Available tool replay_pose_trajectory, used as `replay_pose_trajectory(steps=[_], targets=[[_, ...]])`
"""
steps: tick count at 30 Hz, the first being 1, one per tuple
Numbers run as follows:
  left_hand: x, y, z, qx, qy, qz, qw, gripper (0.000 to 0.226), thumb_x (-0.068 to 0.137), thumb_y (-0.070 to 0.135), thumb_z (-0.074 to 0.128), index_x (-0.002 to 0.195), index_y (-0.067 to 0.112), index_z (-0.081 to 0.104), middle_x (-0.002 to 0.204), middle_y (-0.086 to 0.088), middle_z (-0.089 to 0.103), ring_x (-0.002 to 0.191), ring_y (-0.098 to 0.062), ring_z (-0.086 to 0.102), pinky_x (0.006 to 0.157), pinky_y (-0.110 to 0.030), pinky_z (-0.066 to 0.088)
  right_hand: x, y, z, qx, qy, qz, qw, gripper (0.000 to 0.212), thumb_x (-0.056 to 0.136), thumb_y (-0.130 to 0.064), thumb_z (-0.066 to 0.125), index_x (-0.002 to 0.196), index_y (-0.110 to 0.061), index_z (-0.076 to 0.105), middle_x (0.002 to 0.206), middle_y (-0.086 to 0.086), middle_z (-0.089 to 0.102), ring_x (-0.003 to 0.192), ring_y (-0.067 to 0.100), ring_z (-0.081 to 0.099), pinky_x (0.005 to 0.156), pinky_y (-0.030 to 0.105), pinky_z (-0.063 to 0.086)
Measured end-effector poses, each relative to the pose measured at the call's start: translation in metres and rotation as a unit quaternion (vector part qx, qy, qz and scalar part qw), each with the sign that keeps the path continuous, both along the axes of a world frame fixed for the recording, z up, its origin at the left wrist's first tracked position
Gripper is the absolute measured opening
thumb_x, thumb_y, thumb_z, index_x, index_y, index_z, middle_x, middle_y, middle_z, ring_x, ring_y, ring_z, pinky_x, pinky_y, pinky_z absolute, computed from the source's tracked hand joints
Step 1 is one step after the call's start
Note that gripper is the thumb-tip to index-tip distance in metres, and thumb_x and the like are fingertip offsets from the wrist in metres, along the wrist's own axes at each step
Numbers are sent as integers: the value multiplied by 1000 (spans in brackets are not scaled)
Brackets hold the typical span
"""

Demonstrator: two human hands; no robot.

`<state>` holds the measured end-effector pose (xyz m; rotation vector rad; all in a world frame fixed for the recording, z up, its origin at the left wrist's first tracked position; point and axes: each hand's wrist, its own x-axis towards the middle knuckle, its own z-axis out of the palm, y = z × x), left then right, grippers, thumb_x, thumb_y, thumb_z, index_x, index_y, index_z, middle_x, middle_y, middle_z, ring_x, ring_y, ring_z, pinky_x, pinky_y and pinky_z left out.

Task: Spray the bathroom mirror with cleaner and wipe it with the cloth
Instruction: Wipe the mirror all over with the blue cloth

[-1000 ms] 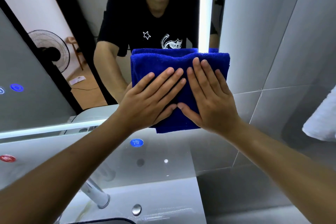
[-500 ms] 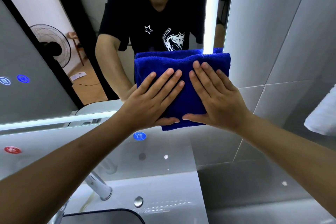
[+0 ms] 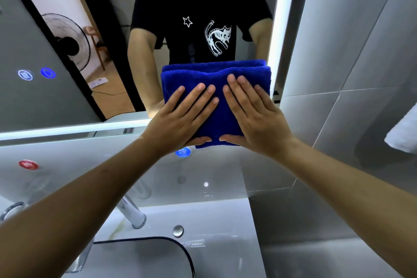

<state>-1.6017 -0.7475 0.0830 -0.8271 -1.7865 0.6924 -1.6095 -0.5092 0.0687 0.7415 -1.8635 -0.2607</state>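
One blue cloth (image 3: pixel 216 88), folded, pressed flat on the mirror (image 3: pixel 158 7) under two hands. Left hand (image 3: pixel 180 119) and right hand (image 3: pixel 255 117) open, fingers spread, palms on cloth, thumbs nearly meeting below.

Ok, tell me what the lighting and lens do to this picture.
Head view: the mirror's lit strips blow out to white; wide-angle distortion bows the wall tile lines; the blue cloth and both hands stay sharp; small glints on the tap.
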Motion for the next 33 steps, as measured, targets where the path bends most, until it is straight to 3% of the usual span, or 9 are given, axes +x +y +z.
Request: replay_pose_trajectory(steps=[4, 19, 25, 33], targets=[[4, -23, -2, -1, -7, 8, 1000, 87, 96, 64, 28, 152, 2, 2, 153, -20, 16, 148, -33, -11, 120, -47, -3, 4, -24, -4, -7, 3, -8, 1000, 93, 92, -64, 48, 152, -2, 15, 159, 13, 18, 146, 28, 21, 121, 40, 10], [15, -114, -8, 17, 4, 10, 1000, 83, 98, 61, 29, 153, 3, 6, 154, -19, 14, 149, -32, -6, 121, -46, 1, 13, -118, -4, -3, 1, -12, 1000, 95, 91, -64, 47, 153, -4, 7, 157, 11, 18, 146, 25, 17, 121, 38, 9], [20, -157, -7, 14, 23, 4, 1000, 87, 95, 60, 38, 152, 2, 9, 153, -19, 18, 142, -32, 14, 121, -46, 1, 18, -160, -5, -6, -5, -8, 1000, 97, 91, -62, 50, 154, -4, 4, 157, 12, 18, 146, 25, 15, 121, 38, 10], [28, -217, -5, 4, 11, 29, 1000, 84, 91, 62, 44, 148, 4, 23, 149, -15, 28, 141, -31, 13, 120, -45, 0, 29, -220, -3, 0, -23, -13, 1000, 99, 90, -61, 51, 154, -4, 0, 158, 13, 14, 147, 25, 8, 121, 38, 5]])
